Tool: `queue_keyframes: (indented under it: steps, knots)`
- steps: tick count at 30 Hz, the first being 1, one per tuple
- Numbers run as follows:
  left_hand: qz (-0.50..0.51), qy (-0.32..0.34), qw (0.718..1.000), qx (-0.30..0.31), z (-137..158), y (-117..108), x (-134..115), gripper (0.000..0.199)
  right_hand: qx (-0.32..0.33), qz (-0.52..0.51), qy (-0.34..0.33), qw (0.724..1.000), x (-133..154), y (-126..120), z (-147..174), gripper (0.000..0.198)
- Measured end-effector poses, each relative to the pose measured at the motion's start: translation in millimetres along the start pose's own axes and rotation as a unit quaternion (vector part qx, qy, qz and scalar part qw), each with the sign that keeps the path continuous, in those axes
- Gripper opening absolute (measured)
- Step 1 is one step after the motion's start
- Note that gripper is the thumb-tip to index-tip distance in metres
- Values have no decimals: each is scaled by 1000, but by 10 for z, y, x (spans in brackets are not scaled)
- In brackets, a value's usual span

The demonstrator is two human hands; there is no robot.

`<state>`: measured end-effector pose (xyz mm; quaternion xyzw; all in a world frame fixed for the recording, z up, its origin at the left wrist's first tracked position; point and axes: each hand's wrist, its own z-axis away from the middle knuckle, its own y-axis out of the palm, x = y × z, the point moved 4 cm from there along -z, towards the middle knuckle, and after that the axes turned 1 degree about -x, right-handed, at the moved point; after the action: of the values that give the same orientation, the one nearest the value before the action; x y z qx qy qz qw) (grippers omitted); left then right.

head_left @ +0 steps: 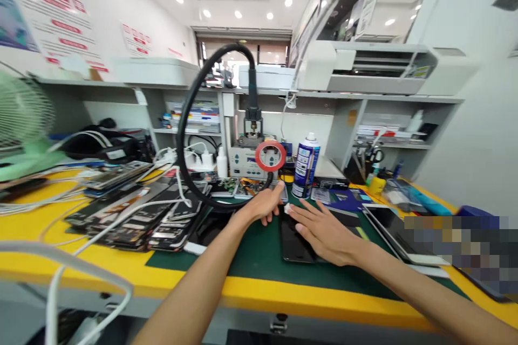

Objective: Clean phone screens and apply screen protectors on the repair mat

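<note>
A black phone or small tablet (292,245) lies flat on the dark green mat (254,256) in front of me. Over its right side stretches my right hand (326,232), with a small white wad like tissue (287,208) at its fingertips, near the device's top left corner. My left hand (265,206) hovers or rests just left of that corner, its thumb apart and the other fingers loosely bent; nothing shows in it. Whether it touches the device is unclear. Another dark screen (212,226) lies left of my left forearm.
Stacked phone parts (121,218) and white cables (93,267) crowd the left. Behind my hands stand a ring on a black hose (184,118), a control box (243,161) and a blue spray can (306,164). A white-framed tablet (399,234) lies right, beside a blurred patch.
</note>
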<state>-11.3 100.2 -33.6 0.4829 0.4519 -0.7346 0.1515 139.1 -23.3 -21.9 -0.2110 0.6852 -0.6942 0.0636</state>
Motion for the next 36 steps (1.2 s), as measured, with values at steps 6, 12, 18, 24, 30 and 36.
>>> queue_keyframes:
  steps: [6,12,18,24,30,36]
  knots:
    - [-7,-1,1000,0,38,-16,-21,90,-15,0,6,1000,-74,55,-270,65]
    - [-6,4,1000,4,26,-17,-26,91,-32,-15,-9,999,1,69,-150,61]
    - [-13,2,1000,0,28,-22,-25,91,-21,-49,-36,998,264,98,226,54]
    - [-22,3,1000,-9,-3,-9,4,92,0,-51,-62,997,469,101,593,51]
    - [-15,22,1000,-4,-7,-7,14,95,30,-23,-49,998,455,20,644,53]
    - [-13,27,1000,-4,16,-9,0,96,3,-13,8,1000,88,6,412,55]
